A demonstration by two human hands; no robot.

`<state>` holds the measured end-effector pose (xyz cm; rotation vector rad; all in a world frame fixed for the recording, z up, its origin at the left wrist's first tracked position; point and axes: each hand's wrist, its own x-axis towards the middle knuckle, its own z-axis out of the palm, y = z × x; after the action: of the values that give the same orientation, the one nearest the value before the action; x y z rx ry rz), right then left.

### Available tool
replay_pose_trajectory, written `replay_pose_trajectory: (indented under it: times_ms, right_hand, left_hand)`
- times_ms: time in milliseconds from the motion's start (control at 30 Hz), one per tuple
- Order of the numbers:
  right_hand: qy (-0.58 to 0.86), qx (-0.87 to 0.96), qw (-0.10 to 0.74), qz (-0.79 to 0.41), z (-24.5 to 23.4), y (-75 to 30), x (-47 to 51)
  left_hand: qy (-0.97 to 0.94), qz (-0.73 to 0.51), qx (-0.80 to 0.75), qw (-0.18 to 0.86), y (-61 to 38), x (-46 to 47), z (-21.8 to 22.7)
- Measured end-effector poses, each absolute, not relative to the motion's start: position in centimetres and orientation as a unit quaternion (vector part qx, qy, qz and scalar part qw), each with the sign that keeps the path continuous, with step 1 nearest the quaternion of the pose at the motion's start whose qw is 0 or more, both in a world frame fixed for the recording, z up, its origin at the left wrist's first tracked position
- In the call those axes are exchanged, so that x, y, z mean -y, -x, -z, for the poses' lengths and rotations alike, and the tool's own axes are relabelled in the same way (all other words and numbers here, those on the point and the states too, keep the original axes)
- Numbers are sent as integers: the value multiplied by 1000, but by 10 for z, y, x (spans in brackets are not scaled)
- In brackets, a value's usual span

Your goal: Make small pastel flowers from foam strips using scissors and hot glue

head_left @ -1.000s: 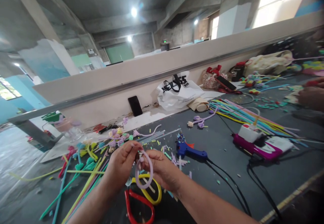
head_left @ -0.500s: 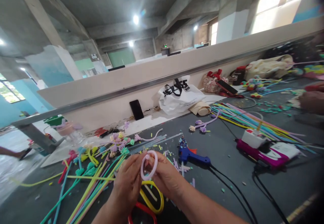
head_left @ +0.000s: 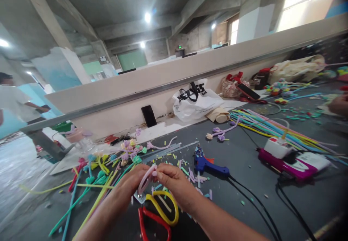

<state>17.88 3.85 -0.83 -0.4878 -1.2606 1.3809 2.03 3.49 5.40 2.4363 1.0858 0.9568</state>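
A pale pink chenille stem (head_left: 144, 181), bent into a loop, is held up between my two hands over the dark table. My left hand (head_left: 131, 180) has its fingers closed on the loop's left side. At the top, where the stem's ends come together, my right hand (head_left: 174, 183) pinches it between thumb and fingers. Just below lie scissors (head_left: 174, 221) with one yellow and one red handle loop, their blades partly covered by my left hand. Cut stem bits (head_left: 191, 175) are scattered behind my right hand. To the right lies a blue glue gun (head_left: 210, 167).
On the left are long chenille stems (head_left: 95, 212) and small stem flowers (head_left: 127, 150). A magenta power strip (head_left: 288, 164) with cables sits right, before more colored stems (head_left: 272, 125). A phone (head_left: 148, 116) and white bag (head_left: 194, 101) stand at the back. Another person's hand (head_left: 338, 106) shows far right.
The pink loop has turned from facing me to nearly edge-on and tilted. My hands have shifted slightly, uncovering more of the scissors. A person has come into view at far left.
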Motion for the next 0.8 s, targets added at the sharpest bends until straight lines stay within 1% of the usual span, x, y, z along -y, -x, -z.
replay_pose_trajectory:
  times_ms: [100, 167, 300, 400, 533, 667, 800]
  right_hand:
    - [212, 544, 563, -585, 9, -178, -40]
    - [209, 555, 564, -575, 10, -178, -42]
    - [217, 566, 568, -557, 14, -178, -45]
    - [236, 559, 577, -547, 15, -177, -46]
    - [245, 516, 575, -586, 16, -174, -48]
    - [271, 481, 557, -620, 17, -172, -49]
    - [249, 420, 572, -659, 18, -173, -50]
  left_hand:
    - [-833, -308, -372, 271, -23, -33, -51]
    - [-815, -322, -391, 280, -25, -34, -46]
    - [-790, -359, -422, 261, -26, -37, -34]
    - [-782, -357, -439, 260, -26, -39, -28]
    - [-785, -350, -449, 244, -29, -39, -29]
    - [-806, -335, -451, 188, -29, -40, -30]
    - [-825, -345, -438, 94, -27, -41, -24]
